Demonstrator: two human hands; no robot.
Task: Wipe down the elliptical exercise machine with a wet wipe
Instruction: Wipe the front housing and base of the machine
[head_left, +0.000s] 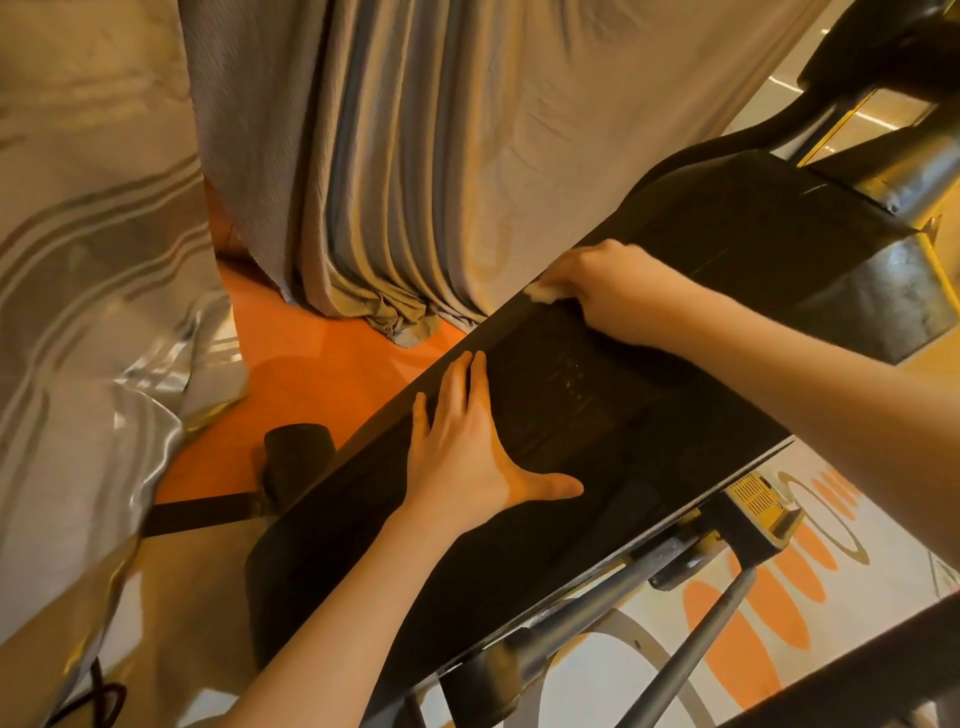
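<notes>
The elliptical machine's long black foot pedal (571, 395) runs diagonally from lower left to upper right. My left hand (462, 447) lies flat on its near half, fingers straight, thumb spread. My right hand (613, 291) grips a crumpled white wet wipe (545, 292) and presses it against the pedal's far left edge; only a small bit of the wipe shows under the fingers. Faint damp streaks mark the pedal between my hands.
Grey metal rails and linkage (649, 566) run under the pedal at right. Draped grey covers hang behind (415, 156) and at left (78, 312). A black roller (296, 457) sits on the orange floor (322, 364). A black cable lies at lower left.
</notes>
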